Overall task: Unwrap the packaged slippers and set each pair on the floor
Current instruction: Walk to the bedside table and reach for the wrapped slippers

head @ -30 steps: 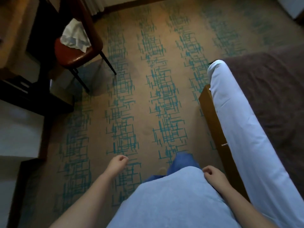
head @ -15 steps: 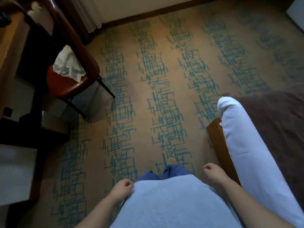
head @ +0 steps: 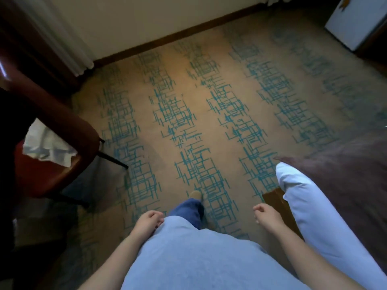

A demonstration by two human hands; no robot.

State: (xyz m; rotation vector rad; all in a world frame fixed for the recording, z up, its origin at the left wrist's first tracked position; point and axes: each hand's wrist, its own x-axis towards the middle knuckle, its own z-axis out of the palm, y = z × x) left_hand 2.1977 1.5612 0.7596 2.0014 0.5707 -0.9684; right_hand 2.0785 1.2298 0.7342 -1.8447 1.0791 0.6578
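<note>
No packaged slippers show anywhere in this view. My left hand [head: 149,221] hangs beside my light blue shirt with its fingers loosely curled and nothing in it. My right hand [head: 265,216] hangs on the other side, also loosely curled and holding nothing, close to the wooden corner of the bed. One blue trouser leg [head: 189,210] and a tan-covered foot [head: 195,194] stand on the patterned carpet [head: 209,114] ahead of me.
A red-seated chair [head: 48,176] with a crumpled white cloth [head: 47,148] stands at the left. The bed [head: 343,185], with white sheet edge and brown cover, fills the right. A wall with baseboard and curtain lies ahead; a white cabinet [head: 356,19] stands far right.
The view has moved forward and tilted up: wall and baseboard now show, the chair has slid to the left edge, the bed corner has dropped lower. My left hand swung back beside my shirt.
</note>
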